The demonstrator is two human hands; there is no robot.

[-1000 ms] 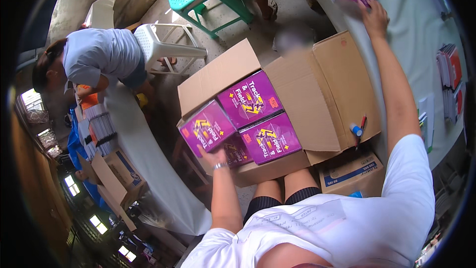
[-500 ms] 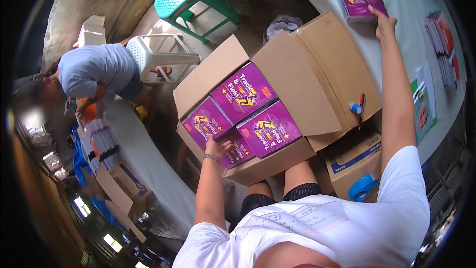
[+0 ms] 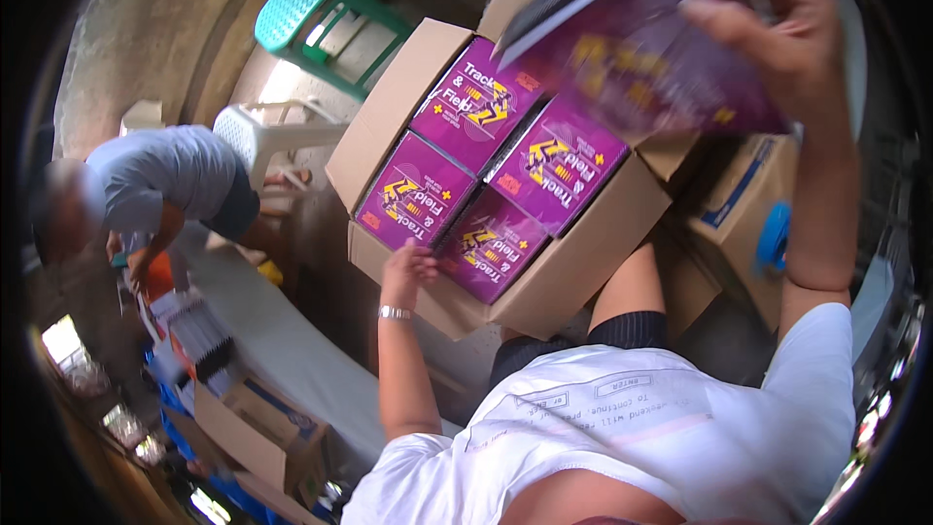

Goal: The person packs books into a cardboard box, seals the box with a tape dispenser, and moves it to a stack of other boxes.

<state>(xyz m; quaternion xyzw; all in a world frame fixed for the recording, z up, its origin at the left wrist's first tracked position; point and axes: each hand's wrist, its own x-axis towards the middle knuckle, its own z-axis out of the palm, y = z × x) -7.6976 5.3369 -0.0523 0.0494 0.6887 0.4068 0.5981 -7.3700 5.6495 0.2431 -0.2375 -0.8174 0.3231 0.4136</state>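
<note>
My right hand (image 3: 787, 39) grips a stack of purple notebooks (image 3: 641, 68), blurred by motion, over the far right part of an open cardboard box (image 3: 583, 258). Inside the box, purple notebooks with yellow and white cover print lie in several stacks, among them a near-right stack (image 3: 494, 245) that sits lower than its neighbours. At the box's near left wall, my left hand (image 3: 408, 272) rests with its fingers apart beside the left stack (image 3: 416, 191), holding nothing.
A green plastic stool (image 3: 309, 15) and a white one (image 3: 253, 141) stand beyond the box at left. Another person (image 3: 175, 180) bends over a table of notebooks there. A second open carton (image 3: 267, 428) sits at lower left; a blue tape dispenser (image 3: 774, 233) lies at right.
My right hand has carried the notebook stack from the table at far right over to the box. My left hand has drawn back toward the box wall. The view has shifted.
</note>
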